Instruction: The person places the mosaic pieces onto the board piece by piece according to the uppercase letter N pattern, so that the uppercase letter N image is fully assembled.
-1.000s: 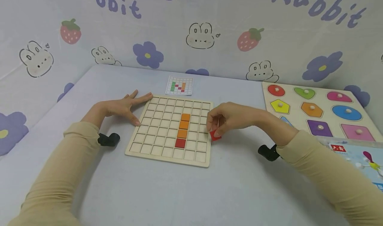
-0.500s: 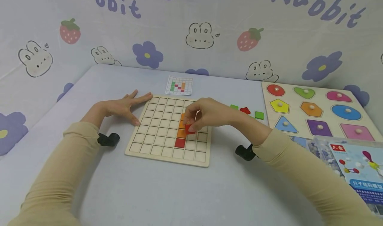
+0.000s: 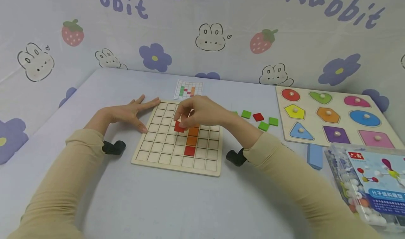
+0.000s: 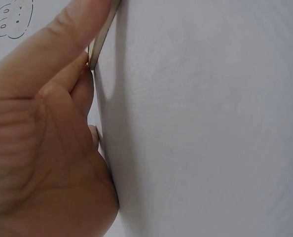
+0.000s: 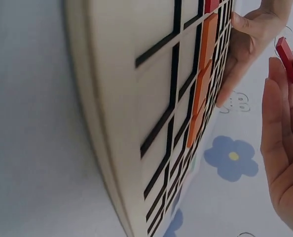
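A red square tile is pinched between the thumb and fingers of my right hand, held over the middle of a wooden grid board. The right wrist view shows that red tile raised clear of the board. In the grid's cells sit a column of orange tiles, partly hidden by the hand, and one red tile just below them. My left hand spreads its fingers along the board's left edge, with thumb and a fingertip touching the rim.
Behind the board lies a printed pattern card. Loose green tiles and another red tile lie to the right. Farther right are a knobbed shape puzzle, a blue block and a clear box of model parts.
My right hand has carried the red tile leftward from the board's right edge to over its middle, uncovering the loose tiles at right. My left hand stays in place.
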`<state>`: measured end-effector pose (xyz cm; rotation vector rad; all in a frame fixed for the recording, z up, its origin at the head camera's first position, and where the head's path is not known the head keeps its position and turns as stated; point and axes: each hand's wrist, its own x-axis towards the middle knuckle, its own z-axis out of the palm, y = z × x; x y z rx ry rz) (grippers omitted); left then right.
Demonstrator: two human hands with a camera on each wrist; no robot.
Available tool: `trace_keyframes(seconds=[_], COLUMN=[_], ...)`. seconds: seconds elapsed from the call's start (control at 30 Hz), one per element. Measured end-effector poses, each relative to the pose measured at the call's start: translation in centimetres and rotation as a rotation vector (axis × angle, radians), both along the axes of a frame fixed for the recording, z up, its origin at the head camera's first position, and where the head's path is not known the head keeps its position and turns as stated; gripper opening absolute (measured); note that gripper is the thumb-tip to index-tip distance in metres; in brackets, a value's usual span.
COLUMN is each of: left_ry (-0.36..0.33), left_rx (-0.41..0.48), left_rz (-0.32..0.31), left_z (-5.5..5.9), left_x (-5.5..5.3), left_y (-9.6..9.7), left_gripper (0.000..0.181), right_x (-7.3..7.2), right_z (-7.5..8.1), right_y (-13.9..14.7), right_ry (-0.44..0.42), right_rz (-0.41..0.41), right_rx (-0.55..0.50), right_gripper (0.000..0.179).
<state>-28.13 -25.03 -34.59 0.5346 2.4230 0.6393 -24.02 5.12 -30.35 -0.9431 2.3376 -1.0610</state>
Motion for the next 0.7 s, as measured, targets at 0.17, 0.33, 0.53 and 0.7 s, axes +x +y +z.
trace_keyframes(seconds=[0.17,0.33,0.53,0.7], left_ry=[0.005,0.006,0.001,0.003], left_rx=[-0.002,-0.002,-0.002,-0.001], left_rz=[-0.006,-0.007,0.002,0.006], left_z=[-0.2,0.0,0.0,-0.1], left_x=[-0.1,-0.1,0.0,0.0], left_y=[-0.2,-0.1,0.1,-0.1], left_gripper=[0.122,0.121,0.12,0.12], right_x=[-0.1,-0.1,0.2,0.3], right_z=[-0.3,-0.4,-0.4,-0.7], right_y=[-0.9,-1.5,-1.8,-2.0], right_ry=[-0.028,-0.066,-0.094,-0.062], right_rz=[-0.04,-0.098,-0.104,-0.086], right_rx=[0.017,0.07,0.178,0.236], right_gripper=[0.013,0.011,0.007,0.006])
